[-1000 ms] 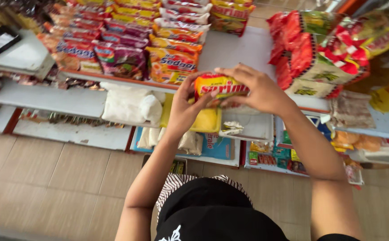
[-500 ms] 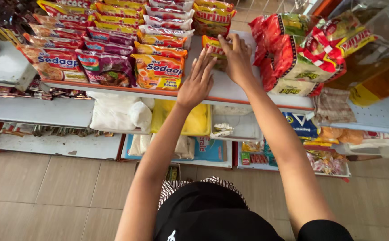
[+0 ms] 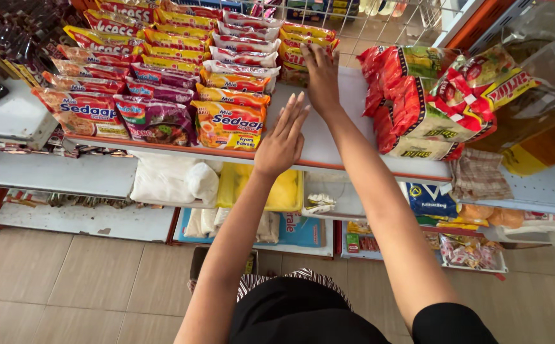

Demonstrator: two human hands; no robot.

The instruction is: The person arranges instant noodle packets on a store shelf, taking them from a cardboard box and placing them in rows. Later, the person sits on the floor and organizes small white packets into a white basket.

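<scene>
Both hands reach forward over the white shelf (image 3: 328, 143) of a shop rack. Right hand (image 3: 321, 71) is stretched farthest, lying palm-down with fingers straight on the back end of a row of orange-and-yellow noodle packets (image 3: 303, 39); it presses or rests on the nearest packet rather than gripping it, and no finger curls round an edge that can be seen. Left hand (image 3: 282, 139) is nearer the body, flat and released, fingers together and pointing up the shelf, holding nothing — it hovers over the bare strip of shelf just right of the front orange noodle packet (image 3: 229, 125).

That row under the right hand runs away from the person toward the wire basket (image 3: 379, 16) at the top of the view, so its long axis follows the line of the forearm. The right hand is already touching it; the left lies well short of it, below and slightly to the left.

Left of the hands, more rows of red, purple and yellow packets (image 3: 131, 83) lie overlapping like tiles. To the right — apart from both hands — stands a stack of red snack bags (image 3: 411, 95). Lower shelves hold yellow and white cloths (image 3: 175, 181).
</scene>
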